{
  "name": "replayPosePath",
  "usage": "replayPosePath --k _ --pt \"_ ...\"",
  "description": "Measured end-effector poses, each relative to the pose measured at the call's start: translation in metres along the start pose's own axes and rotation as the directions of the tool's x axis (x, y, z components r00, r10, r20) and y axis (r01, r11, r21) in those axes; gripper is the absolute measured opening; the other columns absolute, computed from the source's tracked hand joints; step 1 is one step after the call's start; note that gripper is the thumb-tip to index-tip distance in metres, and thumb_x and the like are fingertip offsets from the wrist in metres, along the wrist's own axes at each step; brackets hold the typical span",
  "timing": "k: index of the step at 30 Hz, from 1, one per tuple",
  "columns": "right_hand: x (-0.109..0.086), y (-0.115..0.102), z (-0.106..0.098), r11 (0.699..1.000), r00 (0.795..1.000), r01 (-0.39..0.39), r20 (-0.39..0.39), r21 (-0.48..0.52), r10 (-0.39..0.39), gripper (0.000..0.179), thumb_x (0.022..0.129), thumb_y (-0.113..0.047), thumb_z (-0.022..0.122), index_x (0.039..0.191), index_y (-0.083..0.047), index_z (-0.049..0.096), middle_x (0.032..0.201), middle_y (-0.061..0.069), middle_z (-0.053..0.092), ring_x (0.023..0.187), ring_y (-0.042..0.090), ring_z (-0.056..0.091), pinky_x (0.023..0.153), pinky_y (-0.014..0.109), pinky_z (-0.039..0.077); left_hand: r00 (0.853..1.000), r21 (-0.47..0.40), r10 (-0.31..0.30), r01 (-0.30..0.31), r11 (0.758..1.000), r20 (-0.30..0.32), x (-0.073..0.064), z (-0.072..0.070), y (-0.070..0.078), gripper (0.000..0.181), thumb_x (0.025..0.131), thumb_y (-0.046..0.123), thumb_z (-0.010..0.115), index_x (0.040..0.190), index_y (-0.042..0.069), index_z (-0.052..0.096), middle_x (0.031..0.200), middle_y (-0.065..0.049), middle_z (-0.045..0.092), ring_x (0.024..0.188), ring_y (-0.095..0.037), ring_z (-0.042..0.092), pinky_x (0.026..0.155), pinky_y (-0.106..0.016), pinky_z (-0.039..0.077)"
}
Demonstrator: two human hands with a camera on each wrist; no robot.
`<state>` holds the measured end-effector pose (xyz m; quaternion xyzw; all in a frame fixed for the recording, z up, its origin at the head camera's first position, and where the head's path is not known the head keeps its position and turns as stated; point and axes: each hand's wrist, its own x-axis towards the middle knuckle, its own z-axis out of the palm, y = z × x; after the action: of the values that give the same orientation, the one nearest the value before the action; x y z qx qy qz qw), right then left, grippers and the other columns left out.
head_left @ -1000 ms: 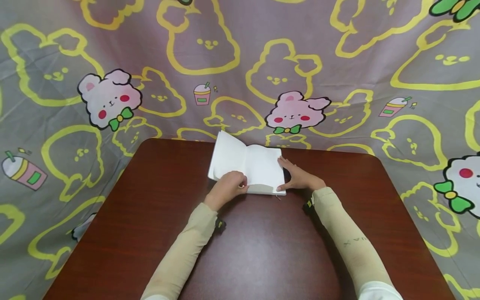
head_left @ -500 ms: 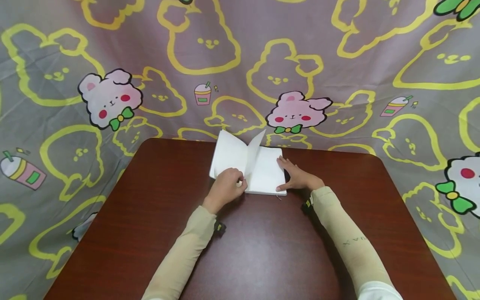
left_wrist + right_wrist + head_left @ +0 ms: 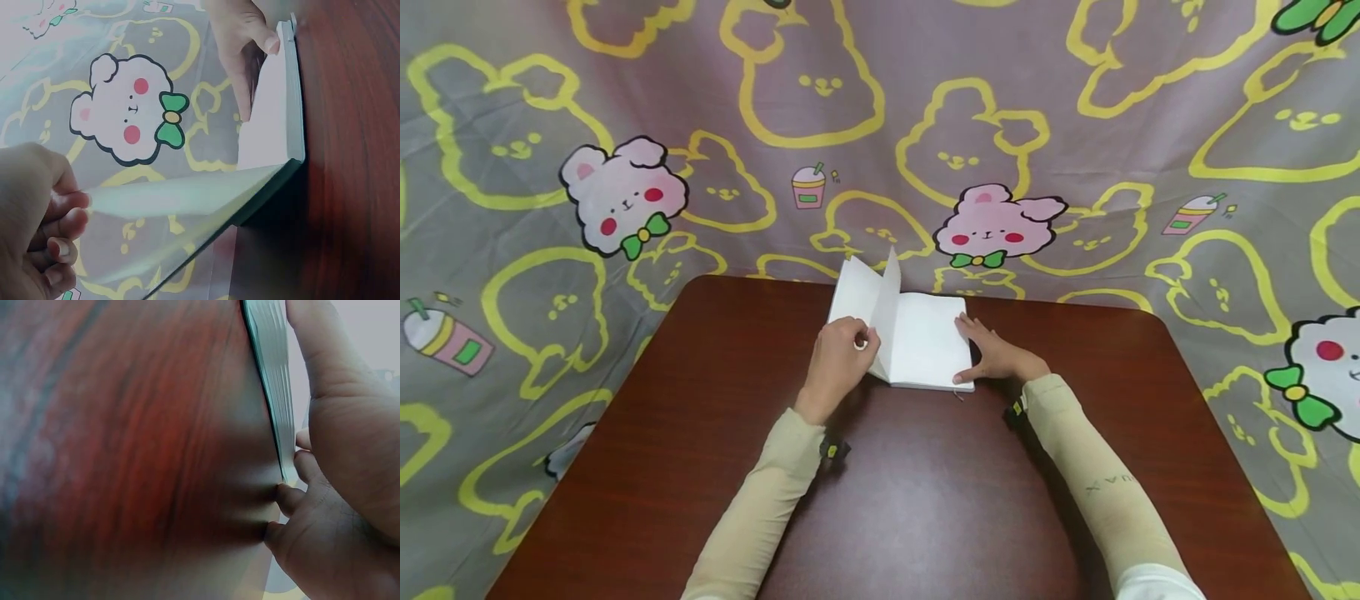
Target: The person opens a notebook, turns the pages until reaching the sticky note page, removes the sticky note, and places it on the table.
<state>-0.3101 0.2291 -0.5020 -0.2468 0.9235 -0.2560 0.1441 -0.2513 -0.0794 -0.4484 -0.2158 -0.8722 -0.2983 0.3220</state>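
White-paged notebook [image 3: 910, 357] lies open nr far edge of worktop [image 3: 737, 358], approx. centre. My L hand [image 3: 841, 358] pinches one raised leaf [image 3: 887, 304], partway over, not yet flat; my R hand [image 3: 997, 354], fingers spread, rests on rt edge. Rt-side pages [image 3: 932, 333] prob. left to turn.

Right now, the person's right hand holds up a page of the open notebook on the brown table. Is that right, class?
No: it is the left hand that holds up the page, as the head view shows. The open notebook on the brown table is correct.
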Motion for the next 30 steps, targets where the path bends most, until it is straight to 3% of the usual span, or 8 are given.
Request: replayPosePath --k 9,18,22,30 --pt "0.001 0.003 0.003 1.0 1.0 -0.003 0.006 -0.013 0.003 0.121 0.065 -0.054 0.077 0.15 -0.007 0.006 0.156 0.012 0.0 0.142 0.036 -0.004 0.109 0.061 0.006 0.998 0.022 -0.061 0.061 0.998 -0.032 -0.008 -0.009 -0.007 0.021 0.081 0.009 0.058 0.06 0.01 0.059 0.058 0.002 0.053 0.053 -0.013 0.049 0.049 -0.026 0.041" --pt "-0.001 0.003 -0.001 1.0 1.0 -0.004 0.017 0.009 0.004 0.121 0.065 -0.051 0.079 0.15 -0.009 0.004 0.157 0.011 -0.001 0.142 0.036 -0.005 0.11 0.06 0.004 0.978 0.089 -0.205 0.2 0.976 0.044 -0.025 -0.023 -0.029 0.028 0.081 0.012 0.059 0.054 0.013 0.052 0.054 0.003 0.047 0.05 -0.015 0.044 0.045 -0.029 0.037" --pt "-0.002 0.003 -0.002 1.0 1.0 -0.001 0.03 0.006 0.001 0.121 0.065 -0.052 0.078 0.15 -0.009 0.004 0.156 0.012 -0.002 0.141 0.036 -0.005 0.109 0.061 0.005 0.956 0.114 -0.272 0.259 0.959 0.109 -0.033 -0.024 -0.039 0.033 0.081 0.012 0.058 0.051 0.014 0.045 0.049 0.003 0.041 0.048 -0.014 0.039 0.044 -0.027 0.034" --pt "-0.002 0.002 -0.002 1.0 1.0 0.005 0.024 -0.03 -0.004 0.119 0.068 -0.05 0.077 0.15 -0.008 0.003 0.156 0.012 -0.002 0.142 0.036 -0.005 0.109 0.06 0.007 0.888 0.148 -0.407 0.382 0.912 0.215 -0.043 -0.021 -0.054 0.041 0.078 0.009 0.058 0.047 0.016 0.033 0.047 0.007 0.022 0.047 -0.011 0.026 0.041 -0.026 0.028"
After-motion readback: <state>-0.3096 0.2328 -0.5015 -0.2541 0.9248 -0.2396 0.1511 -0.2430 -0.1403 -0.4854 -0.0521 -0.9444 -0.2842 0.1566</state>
